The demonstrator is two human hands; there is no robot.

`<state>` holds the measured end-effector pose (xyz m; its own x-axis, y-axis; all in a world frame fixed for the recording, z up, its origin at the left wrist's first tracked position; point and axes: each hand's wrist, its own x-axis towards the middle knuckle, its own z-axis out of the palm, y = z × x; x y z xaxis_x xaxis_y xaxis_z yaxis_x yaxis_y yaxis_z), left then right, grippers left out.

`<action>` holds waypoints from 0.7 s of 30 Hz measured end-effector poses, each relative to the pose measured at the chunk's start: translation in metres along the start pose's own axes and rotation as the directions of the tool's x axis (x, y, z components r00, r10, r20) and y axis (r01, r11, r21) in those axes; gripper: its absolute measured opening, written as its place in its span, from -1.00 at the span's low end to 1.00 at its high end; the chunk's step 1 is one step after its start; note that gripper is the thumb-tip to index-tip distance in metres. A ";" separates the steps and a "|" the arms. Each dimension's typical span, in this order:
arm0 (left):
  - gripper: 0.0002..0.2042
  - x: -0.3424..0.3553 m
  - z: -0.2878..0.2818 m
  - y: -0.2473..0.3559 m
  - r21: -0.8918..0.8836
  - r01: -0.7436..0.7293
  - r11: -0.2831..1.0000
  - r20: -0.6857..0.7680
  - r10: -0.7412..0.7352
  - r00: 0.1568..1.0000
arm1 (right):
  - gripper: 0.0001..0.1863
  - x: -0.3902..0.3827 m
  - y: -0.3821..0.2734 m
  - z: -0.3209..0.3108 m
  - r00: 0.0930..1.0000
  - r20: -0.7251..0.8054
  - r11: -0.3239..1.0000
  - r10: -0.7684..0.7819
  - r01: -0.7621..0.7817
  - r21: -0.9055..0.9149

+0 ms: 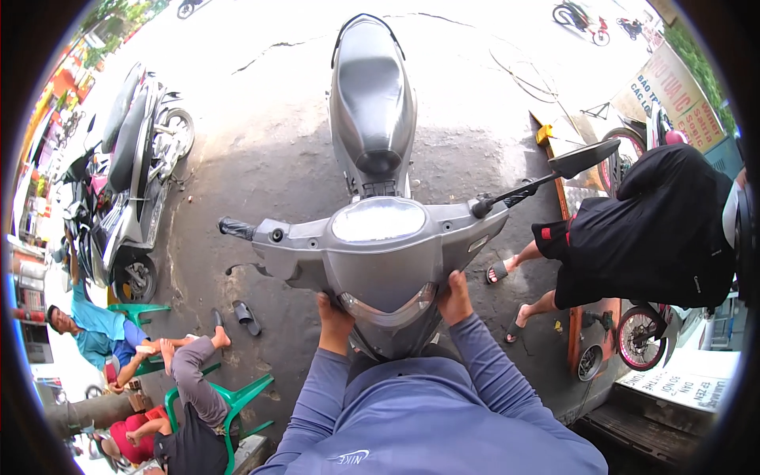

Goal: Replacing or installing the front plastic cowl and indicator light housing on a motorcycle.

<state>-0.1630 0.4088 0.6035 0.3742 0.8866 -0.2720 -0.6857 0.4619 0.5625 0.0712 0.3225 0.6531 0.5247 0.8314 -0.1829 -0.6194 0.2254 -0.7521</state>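
Note:
A grey scooter stands facing me, its handlebar cover (379, 245) nearest and its long dark seat (370, 103) stretching away. My left hand (332, 321) grips the lower left side of the front cowl (378, 297), thumb up, fingers mostly hidden behind it. On the opposite side my right hand (455, 297) holds the cowl's lower right edge, fingers also partly hidden. A black mirror (582, 157) rises on the right of the handlebar; none shows on the left, where a black grip (233, 226) sticks out.
A person in black shorts (633, 229) stands close at right beside parked motorbikes (637, 336) and signboards. At left are parked scooters (127, 182), loose sandals (246, 317) and two people seated on green plastic chairs (249, 388).

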 end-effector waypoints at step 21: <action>-0.16 0.012 0.030 0.028 -0.045 -0.008 0.999 -0.135 0.002 0.991 | -0.31 0.020 -0.015 -0.002 0.995 0.015 0.994 0.103 -0.104 0.036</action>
<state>-0.1587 0.4318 0.6393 0.2853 0.8825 -0.3740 -0.7162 0.4556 0.5287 0.0918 0.3344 0.6597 0.4492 0.8576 -0.2505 -0.6910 0.1557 -0.7059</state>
